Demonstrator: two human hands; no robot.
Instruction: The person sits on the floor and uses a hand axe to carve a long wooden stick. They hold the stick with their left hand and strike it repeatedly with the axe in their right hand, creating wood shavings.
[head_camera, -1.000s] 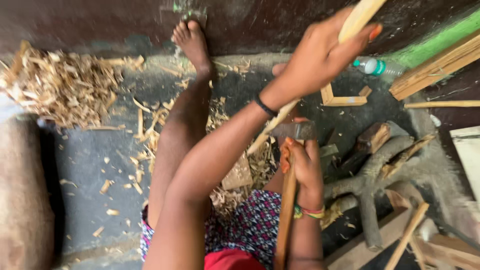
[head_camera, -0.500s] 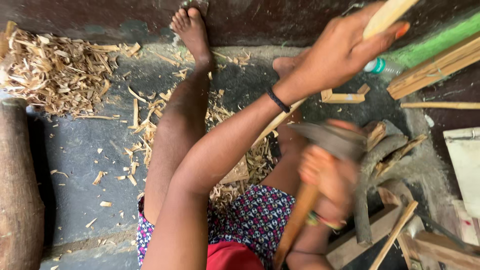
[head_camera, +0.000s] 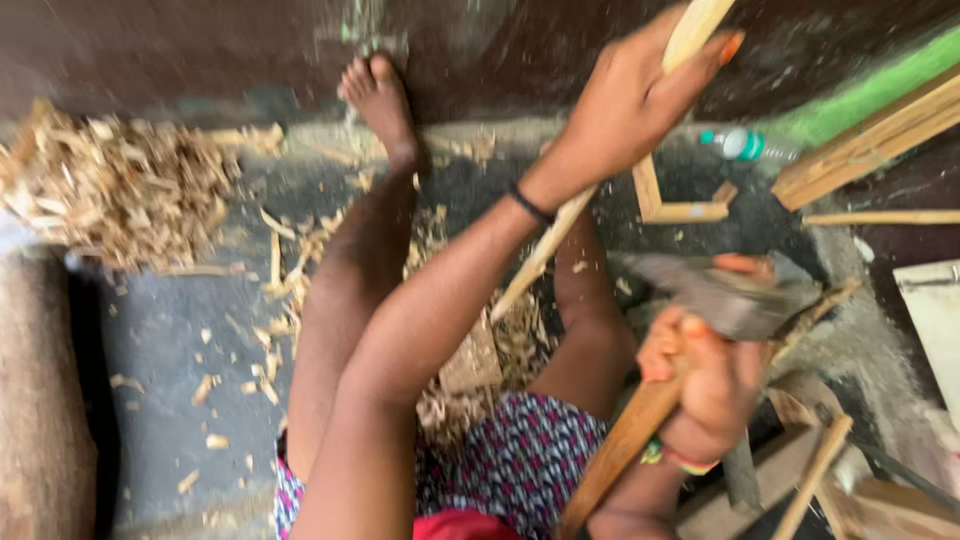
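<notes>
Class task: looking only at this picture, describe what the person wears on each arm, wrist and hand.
Both arms are bare, with no sleeves and no gloves. The left hand has orange-painted nails, and a thin black band circles its wrist. The right hand also shows orange nail paint, and its wrist carries stacked bangles in green, yellow and pink. The picture is motion-blurred, so finer detail cannot be told.

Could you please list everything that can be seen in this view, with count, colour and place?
wooden stick: one, pale, held slanting from top right to centre.
hatchet: one, grey head, brown handle, right of centre.
wood shavings pile: one, tan, upper left.
scattered chips: many, tan, on the grey floor.
log: one, brown, left edge.
bottle: one, clear with green cap, upper right.
wood offcuts: several, pale, right side.
left hand: grips the stick.
right hand: grips the hatchet handle.
bare foot: top centre.
</notes>
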